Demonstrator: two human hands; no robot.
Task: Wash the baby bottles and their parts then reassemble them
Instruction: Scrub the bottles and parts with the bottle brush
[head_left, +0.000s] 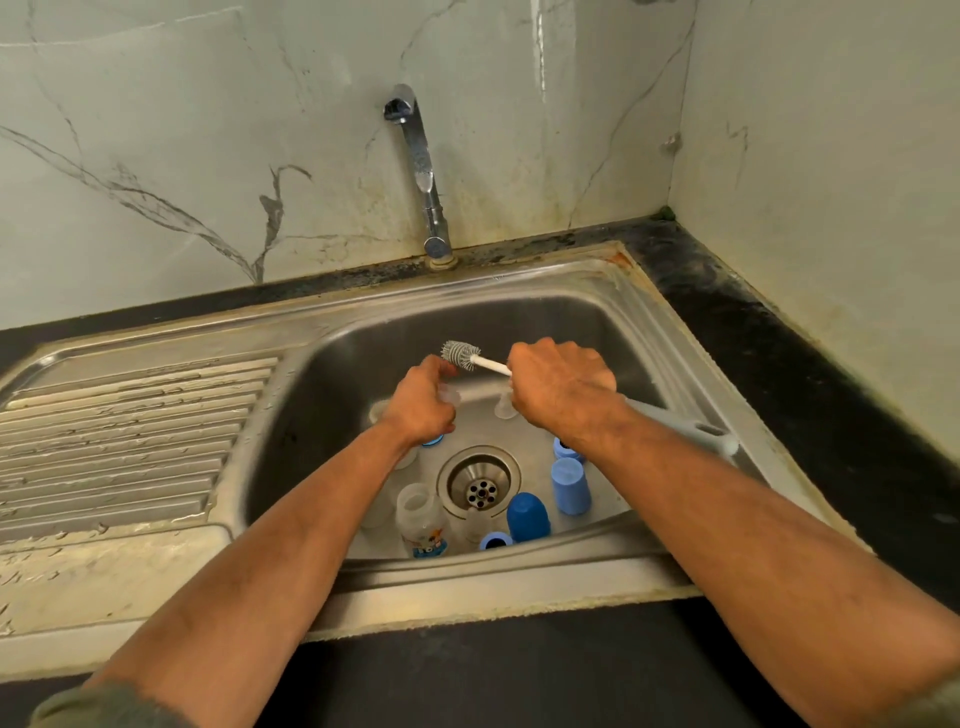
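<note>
Steel sink (613, 322), right hand (561, 389) fingers gripping brush (462, 356), left hand (421, 402) pinching clear part (451, 397)

Stainless steel sink (597, 322), set in a black stone countertop (779, 332); ribbed draining board (130, 431) on the left. Round perforated drain (479, 480) in the basin floor. On the floor near the drain: clear plastic baby bottle with printed label (422, 525), dark blue domed cap (528, 517), light blue cylindrical cap (570, 486), small light blue ring (495, 541).
</note>
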